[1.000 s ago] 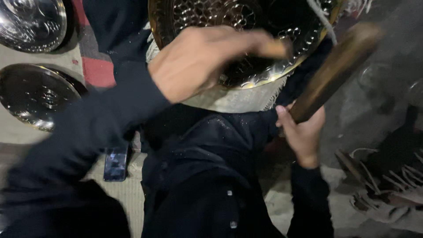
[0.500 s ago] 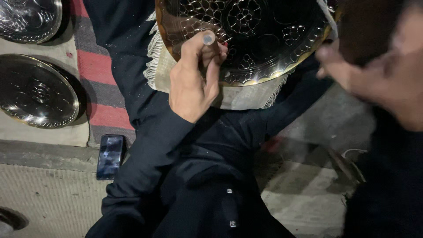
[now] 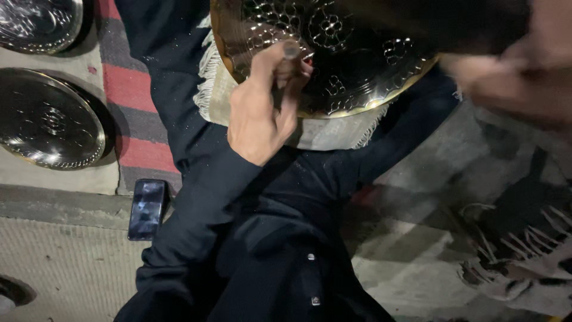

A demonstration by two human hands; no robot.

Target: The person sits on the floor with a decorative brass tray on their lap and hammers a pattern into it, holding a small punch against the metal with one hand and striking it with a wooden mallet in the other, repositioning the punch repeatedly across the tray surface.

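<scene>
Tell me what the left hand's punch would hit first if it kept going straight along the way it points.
Most likely the embossed brass plate: the left hand holds a short metal punch whose tip seems to rest on or just above it. Exact contact is hard to judge.

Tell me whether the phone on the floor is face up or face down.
Face up: the phone lies flat beside the dark sleeve, its glossy screen showing reflections.
</scene>
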